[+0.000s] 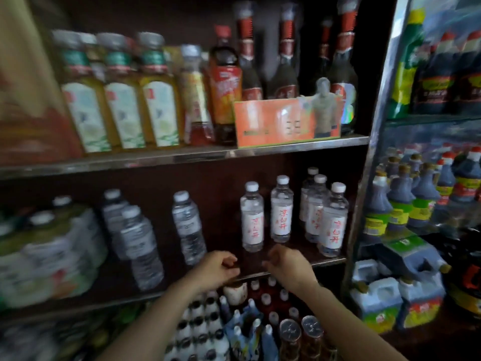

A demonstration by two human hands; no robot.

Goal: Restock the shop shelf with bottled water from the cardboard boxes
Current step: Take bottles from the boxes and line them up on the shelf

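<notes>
From the head camera, both hands hovered at the front edge of the middle shelf (330, 261), in front of a bare stretch of board. The left hand (216, 267) and the right hand (286, 264) each had fingers loosely curled and held nothing that could be made out; blur hid the fingertips, so a light touch on the shelf lip could not be ruled out. The bottled water stood upright on that shelf: white-labelled bottles with red characters (252, 217) in a cluster to the right, just behind the hands, and clear ribbed bottles (188, 227) to the left, near shrink-wrapped packs (52, 251). No cardboard box showed in view. Above sat oil bottles (122, 100) and an orange price card (273, 123); below, small capped bottles (265, 298). Judging by their look, the water bottles would be moderately heavy for their size, thin-walled and a little yielding, smooth enough to slip; the surest hold would be round the labelled waist, not by the cap, set down flat so neighbours stay standing.
</notes>
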